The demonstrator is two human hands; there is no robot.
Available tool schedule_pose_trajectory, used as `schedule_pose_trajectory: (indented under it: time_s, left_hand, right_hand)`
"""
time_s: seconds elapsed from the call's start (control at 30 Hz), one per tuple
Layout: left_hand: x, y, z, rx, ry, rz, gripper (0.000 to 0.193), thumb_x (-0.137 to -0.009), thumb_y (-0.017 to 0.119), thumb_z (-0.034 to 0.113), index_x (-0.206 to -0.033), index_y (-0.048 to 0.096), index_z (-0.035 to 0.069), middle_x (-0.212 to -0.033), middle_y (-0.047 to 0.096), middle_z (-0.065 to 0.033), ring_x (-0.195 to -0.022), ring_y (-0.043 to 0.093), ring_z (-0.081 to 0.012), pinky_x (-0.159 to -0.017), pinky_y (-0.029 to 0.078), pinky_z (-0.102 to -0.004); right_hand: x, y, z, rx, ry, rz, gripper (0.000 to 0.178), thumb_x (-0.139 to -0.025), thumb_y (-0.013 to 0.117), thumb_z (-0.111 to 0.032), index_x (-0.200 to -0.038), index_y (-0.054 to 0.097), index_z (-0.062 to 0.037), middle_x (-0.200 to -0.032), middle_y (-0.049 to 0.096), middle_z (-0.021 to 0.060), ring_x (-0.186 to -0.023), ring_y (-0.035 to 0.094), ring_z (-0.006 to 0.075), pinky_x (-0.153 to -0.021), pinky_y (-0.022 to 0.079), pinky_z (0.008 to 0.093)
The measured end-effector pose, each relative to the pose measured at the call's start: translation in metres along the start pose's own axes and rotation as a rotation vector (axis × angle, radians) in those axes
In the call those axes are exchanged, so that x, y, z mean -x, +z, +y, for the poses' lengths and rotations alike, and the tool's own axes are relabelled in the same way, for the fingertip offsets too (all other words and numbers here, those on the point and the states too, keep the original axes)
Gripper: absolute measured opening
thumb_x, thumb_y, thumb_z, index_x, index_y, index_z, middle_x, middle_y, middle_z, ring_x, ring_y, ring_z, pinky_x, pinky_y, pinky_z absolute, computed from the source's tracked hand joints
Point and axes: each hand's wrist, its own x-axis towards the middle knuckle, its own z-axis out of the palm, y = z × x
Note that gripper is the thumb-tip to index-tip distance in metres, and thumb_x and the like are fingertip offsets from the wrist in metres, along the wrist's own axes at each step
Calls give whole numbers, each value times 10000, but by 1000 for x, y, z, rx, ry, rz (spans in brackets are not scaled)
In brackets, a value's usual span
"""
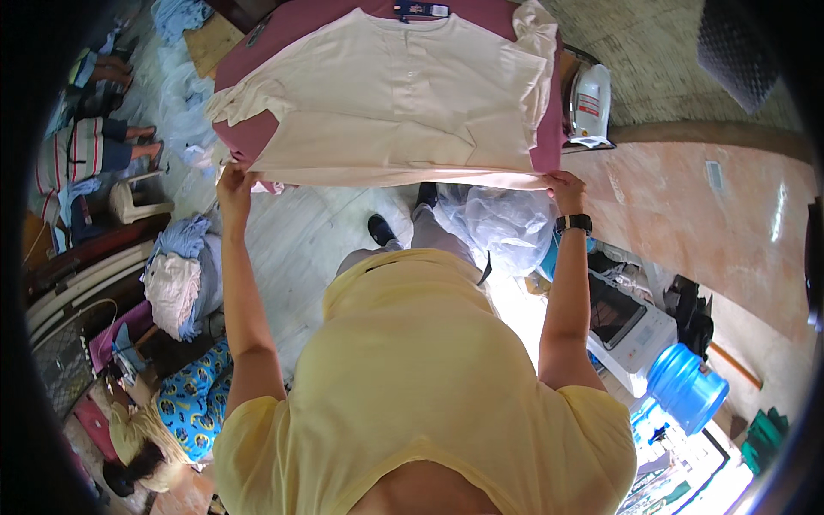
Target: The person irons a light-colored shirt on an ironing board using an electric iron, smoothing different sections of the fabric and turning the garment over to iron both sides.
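Note:
A cream long-sleeved shirt point(386, 103) lies spread on a table with a maroon cover point(247, 142), its collar at the far side and its hem towards me. A dark tag point(421, 9) shows at the collar. My left hand point(233, 189) is closed on the hem's left corner. At the right corner, my right hand point(566, 190) pinches the hem, a dark watch on its wrist. The hem stretches nearly straight between both hands along the table's near edge. Both sleeves lie bunched at the sides.
Clear plastic wrapping point(511, 219) lies below the table by my feet. A white packet point(590, 105) is right of the table. A clothes pile point(176, 287) and plastic stool point(137, 199) stand left, near other people. A blue water jug point(687, 386) is at lower right.

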Motion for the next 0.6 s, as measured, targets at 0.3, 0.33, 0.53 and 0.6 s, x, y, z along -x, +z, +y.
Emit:
schedule_pose_trajectory:
  time_s: [0.3,0.33,0.53,0.6]
  left_hand:
    - [59,-1,76,79,54,-29,144,-895,650,10,-873,517,60,-808,512,38,-730,476,-39,-687,385,-188]
    - [63,-2,83,89,55,-26,143,-894,648,5,-874,517,59,-808,514,38,-736,481,-38,-689,388,-188]
    - [83,-21,116,83,103,-21,138,-887,636,-23,-878,521,52,-809,528,32,-748,505,-37,-689,403,-186]
    - [89,-25,123,35,134,-15,137,-886,635,-26,-878,520,48,-809,532,28,-741,509,-38,-685,408,-186]
  right_hand:
    - [46,-32,0,-487,172,53,110,-820,694,-10,-905,627,-31,-904,678,89,-676,669,196,-652,588,301]
    - [47,-35,8,-361,90,85,108,-815,689,-4,-899,627,-30,-892,675,95,-674,669,197,-652,589,309]
    - [66,-30,29,352,-521,327,30,-796,615,34,-811,618,8,-743,638,66,-628,651,168,-592,567,303]
    - [73,-26,32,585,-671,513,47,-791,588,52,-818,611,22,-727,633,62,-636,639,151,-584,556,291]
